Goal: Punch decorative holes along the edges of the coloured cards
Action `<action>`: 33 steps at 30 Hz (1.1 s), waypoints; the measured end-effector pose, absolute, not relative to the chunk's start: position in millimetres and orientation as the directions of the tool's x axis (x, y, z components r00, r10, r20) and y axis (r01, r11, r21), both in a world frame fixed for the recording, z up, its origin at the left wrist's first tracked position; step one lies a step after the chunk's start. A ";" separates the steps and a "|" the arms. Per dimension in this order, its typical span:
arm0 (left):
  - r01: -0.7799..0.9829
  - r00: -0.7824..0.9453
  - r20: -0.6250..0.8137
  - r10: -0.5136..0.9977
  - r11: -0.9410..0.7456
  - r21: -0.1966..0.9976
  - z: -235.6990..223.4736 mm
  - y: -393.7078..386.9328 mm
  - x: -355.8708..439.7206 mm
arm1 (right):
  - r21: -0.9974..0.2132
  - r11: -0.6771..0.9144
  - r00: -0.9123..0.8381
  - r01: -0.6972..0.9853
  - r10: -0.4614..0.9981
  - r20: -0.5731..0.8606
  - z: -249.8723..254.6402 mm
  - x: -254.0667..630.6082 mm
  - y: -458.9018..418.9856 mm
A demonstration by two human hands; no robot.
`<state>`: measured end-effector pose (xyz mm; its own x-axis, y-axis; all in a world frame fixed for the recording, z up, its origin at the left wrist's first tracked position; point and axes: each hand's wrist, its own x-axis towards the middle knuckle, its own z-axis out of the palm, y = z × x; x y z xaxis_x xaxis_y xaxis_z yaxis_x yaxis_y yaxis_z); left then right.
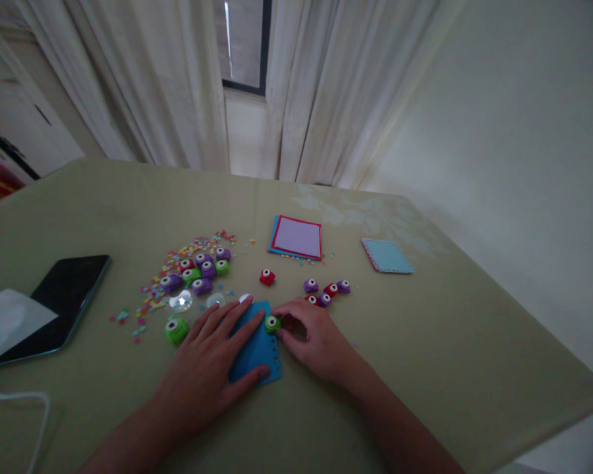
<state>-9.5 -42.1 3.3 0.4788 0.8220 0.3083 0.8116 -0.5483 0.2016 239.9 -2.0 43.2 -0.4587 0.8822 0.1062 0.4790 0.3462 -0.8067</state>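
Observation:
A sheet of blue paper (257, 352) lies on the table with a row of punched holes along its right edge. My left hand (210, 355) rests flat across the paper, fingers spread. At the paper's upper right edge, my right hand (313, 332) pinches a small green craft punch (272, 323) between thumb and fingers. The punch has a white top with a dark star on it. Just left of my left hand stands a bigger green punch (176, 330). Clear discs (180, 301) lie beyond my left fingertips, one of them partly hidden.
Beyond my left hand sits a cluster of small punches (202, 271) beside scattered paper confetti (165, 280). More punches (326, 291) and a red one (267, 277) lie farther off. Paper stacks (299, 237) and a light blue stack (388, 256) lie beyond. A tablet (74, 296) is at left.

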 end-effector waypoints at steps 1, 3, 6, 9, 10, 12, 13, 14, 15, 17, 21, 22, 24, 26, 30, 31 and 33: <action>0.811 0.479 0.310 0.821 -0.549 0.203 3.1 -42.2 -9.5 | -0.811 0.342 -0.457 0.475 0.883 0.105 43.4 239.9 -2.1; 0.808 0.480 0.314 0.819 -0.552 0.204 2.4 -42.7 -9.5 | -0.819 0.335 -0.456 0.465 0.884 0.103 43.1 240.0 -2.4; 0.806 0.485 0.317 0.815 -0.557 0.199 1.9 -43.4 -9.6 | -0.824 0.334 -0.460 0.458 0.882 0.103 41.4 240.5 -2.5; 0.807 0.483 0.320 0.815 -0.556 0.198 2.4 -43.2 -9.3 | -0.825 0.329 -0.462 0.460 0.882 0.094 39.6 241.1 -1.9; 0.807 0.482 0.322 0.815 -0.555 0.199 2.7 -43.0 -9.1 | -0.828 0.323 -0.461 0.458 0.883 0.089 39.3 241.2 -1.7; 0.806 0.479 0.325 0.815 -0.555 0.205 3.2 -42.4 -8.8 | -0.845 0.300 -0.450 0.443 0.889 0.080 38.9 241.5 -1.3; 0.805 0.477 0.326 0.816 -0.555 0.210 3.4 -42.1 -8.6 | -0.856 0.286 -0.440 0.431 0.895 0.077 38.9 241.6 -1.2; 0.803 0.476 0.325 0.817 -0.554 0.217 3.7 -41.8 -8.5 | -0.865 0.272 -0.428 0.421 0.901 0.075 39.0 241.6 -1.2; 0.803 0.474 0.322 0.819 -0.553 0.224 4.1 -41.6 -8.5 | -0.871 0.262 -0.414 0.416 0.907 0.074 39.2 241.6 -1.3; 0.800 0.468 0.320 0.824 -0.549 0.243 5.5 -41.2 -8.5 | -0.867 0.261 -0.395 0.425 0.915 0.082 39.6 241.5 -1.6; 0.804 0.430 0.312 0.847 -0.516 0.294 9.4 -40.9 -8.7 | -0.850 0.257 -0.366 0.460 0.927 0.083 41.1 241.1 -1.8; 0.805 0.423 0.310 0.851 -0.511 0.303 10.0 -40.9 -8.7 | -0.853 0.249 -0.359 0.458 0.930 0.079 41.6 241.0 -1.7; 0.804 0.418 0.310 0.854 -0.507 0.312 10.3 -40.8 -8.7 | -0.864 0.229 -0.343 0.448 0.937 0.070 43.0 240.7 -1.6; 0.803 0.418 0.312 0.853 -0.508 0.313 9.4 -40.6 -8.4 | -0.878 0.188 -0.328 0.440 0.944 0.038 44.1 240.2 -1.5; 0.805 0.417 0.311 0.854 -0.506 0.309 6.1 -40.2 -7.3 | -0.900 0.059 -0.284 0.431 0.956 -0.074 43.4 238.0 0.7; 0.804 0.420 0.312 0.852 -0.508 0.308 5.4 -40.1 -6.9 | -0.903 0.030 -0.268 0.429 0.959 -0.096 42.5 237.3 2.1; 0.801 0.425 0.314 0.849 -0.514 0.305 4.3 -39.8 -6.1 | -0.908 -0.022 -0.243 0.419 0.961 -0.135 40.5 236.0 6.1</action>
<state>-6.1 -39.8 4.3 0.4251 0.8491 0.3136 0.8015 -0.5141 0.3055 236.0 6.1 40.5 -0.2429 0.9606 -0.1349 0.4188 -0.0216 -0.9078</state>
